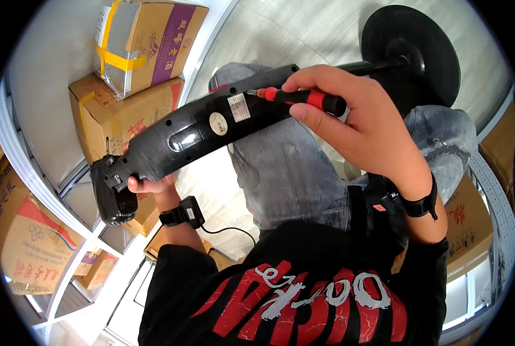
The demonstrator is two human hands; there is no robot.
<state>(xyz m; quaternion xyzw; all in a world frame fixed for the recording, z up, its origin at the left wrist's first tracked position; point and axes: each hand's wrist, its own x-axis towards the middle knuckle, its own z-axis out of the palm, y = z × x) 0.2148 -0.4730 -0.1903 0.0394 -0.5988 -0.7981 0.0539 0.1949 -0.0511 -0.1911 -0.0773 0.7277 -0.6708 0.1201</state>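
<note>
A long black plastic housing point(200, 130) of what looks like a pedestal fan lies across my lap, tilted up to the right. It has screw holes and two pale labels. At its left end is a slotted black motor head point(114, 193); at the right, a pole leads to a round black base point(436, 63). My left hand point(153, 183) is closed around the housing's narrow neck from below, most fingers hidden. My right hand point(361, 115) grips a red and black screwdriver point(324, 102) between thumb and fingers. Its metal tip is at the housing, near a label; contact cannot be made out.
Taped cardboard boxes point(168, 49) sit at the upper left, with more boxes point(38, 242) on a white metal rack point(58, 288). Another box point(468, 230) stands at the right beside rack posts. My knees in jeans point(292, 179) are under the housing. A thin cable point(234, 229) trails from my left wristband.
</note>
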